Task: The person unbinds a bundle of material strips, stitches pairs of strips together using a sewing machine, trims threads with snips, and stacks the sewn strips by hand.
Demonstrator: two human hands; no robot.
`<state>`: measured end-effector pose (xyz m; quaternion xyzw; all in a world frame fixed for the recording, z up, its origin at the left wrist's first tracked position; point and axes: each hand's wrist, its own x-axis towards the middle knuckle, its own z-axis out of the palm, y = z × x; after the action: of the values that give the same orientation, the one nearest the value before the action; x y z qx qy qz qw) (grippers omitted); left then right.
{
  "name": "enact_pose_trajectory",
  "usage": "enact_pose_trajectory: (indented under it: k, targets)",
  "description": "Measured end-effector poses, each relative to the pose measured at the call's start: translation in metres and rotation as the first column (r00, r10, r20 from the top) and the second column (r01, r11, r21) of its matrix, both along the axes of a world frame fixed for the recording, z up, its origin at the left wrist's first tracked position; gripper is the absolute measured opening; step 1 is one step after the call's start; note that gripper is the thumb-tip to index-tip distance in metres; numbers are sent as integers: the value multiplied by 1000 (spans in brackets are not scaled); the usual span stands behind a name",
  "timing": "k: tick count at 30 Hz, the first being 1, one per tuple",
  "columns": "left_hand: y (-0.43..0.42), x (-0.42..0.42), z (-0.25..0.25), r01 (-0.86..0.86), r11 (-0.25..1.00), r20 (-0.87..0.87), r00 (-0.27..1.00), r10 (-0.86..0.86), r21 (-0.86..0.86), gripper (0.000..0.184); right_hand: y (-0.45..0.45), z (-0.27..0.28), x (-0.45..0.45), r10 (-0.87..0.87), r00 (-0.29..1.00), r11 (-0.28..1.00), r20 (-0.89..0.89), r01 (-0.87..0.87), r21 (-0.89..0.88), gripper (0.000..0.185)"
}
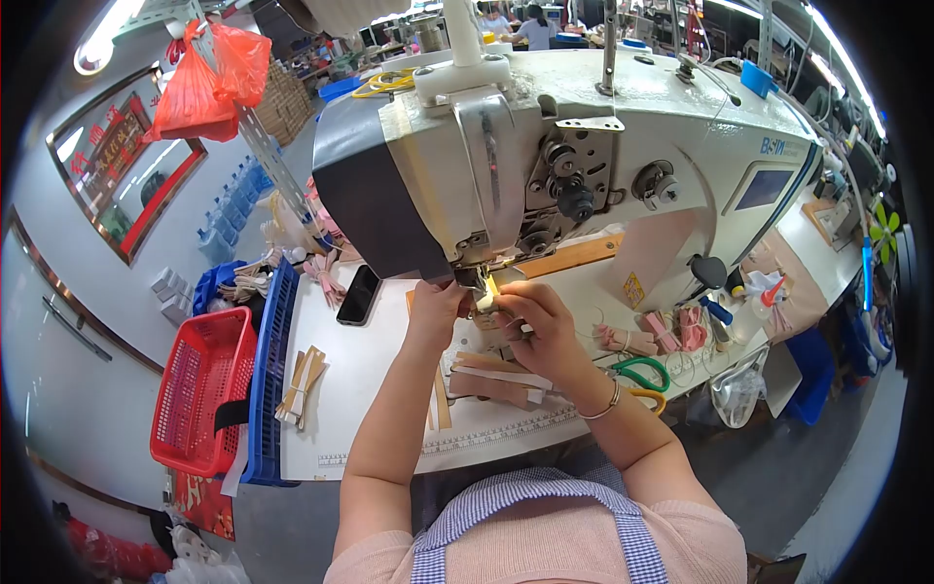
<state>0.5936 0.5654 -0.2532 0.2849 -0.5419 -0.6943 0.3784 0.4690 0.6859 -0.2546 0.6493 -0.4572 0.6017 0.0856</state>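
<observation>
A large white industrial sewing machine [623, 127] stands in front of me, its lamp lighting the needle area. Under the needle is a small pale strip [488, 296], yellowish in the light. My right hand [541, 326] pinches the strip from the right, thumb and forefinger together. From the left, my left hand [438, 310] is closed at the strip's other side, its fingertips partly hidden under the machine head. Below my hands, several flat tan and white strips [491, 380] lie on the white table [379, 428].
A phone [360, 295] and a tied strip bundle [302, 387] lie left. Beyond are a blue crate [270, 389] and a red basket [199, 389]. Green-handled scissors [642, 372], pink bundles [662, 331] and an oil bottle [769, 295] are right. A ruler tape [496, 433] runs along the front edge.
</observation>
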Motion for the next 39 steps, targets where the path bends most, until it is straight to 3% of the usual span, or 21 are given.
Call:
enact_pose_trajectory:
  k: [1, 3, 7, 16, 21, 24, 30, 35, 36, 39]
  targets:
    - [3, -2, 1, 2, 1000, 2, 1000, -2, -2, 2, 0, 2, 0, -73, 989, 997, -130, 68, -44, 19]
    - [9, -5, 2, -70, 995, -27, 997, 68, -69, 12, -1, -1, 1, -93, 985, 995, -146, 88, -42, 20]
    - [5, -3, 3, -38, 996, -43, 998, 35, -82, 12, -4, -2, 2, -142, 966, 989, -218, 129, -72, 21]
    - [2, -7, -5, -17, 998, -50, 999, 14, -59, 8, -5, 3, 7, -178, 965, 984, -190, 178, -16, 22]
    - [18, -7, -3, -100, 988, -207, 970, 124, 121, 8, 0, 12, 1, -173, 969, 985, -175, 175, -4, 24]
    - [45, 4, -1, -146, 971, -164, 970, 178, 189, 13, 2, 17, -12, -178, 962, 983, -209, 185, 15, 27]
    - [47, 4, 1, -147, 987, -121, 981, 154, 67, 14, -3, 20, -19, -115, 963, 986, -245, 141, 91, 29]
    - [42, 1, -3, -129, 982, -233, 960, 159, 137, 14, -8, 15, -18, -111, 968, 994, -225, 112, -6, 35]
    - [43, 1, -4, -114, 985, -241, 960, 144, 132, 14, -9, 15, -18, -121, 960, 993, -252, 117, -30, 21]
    - [43, 0, -3, -155, 981, -219, 960, 177, 116, 13, -9, 20, -17, -100, 964, 995, -246, 91, -45, 19]
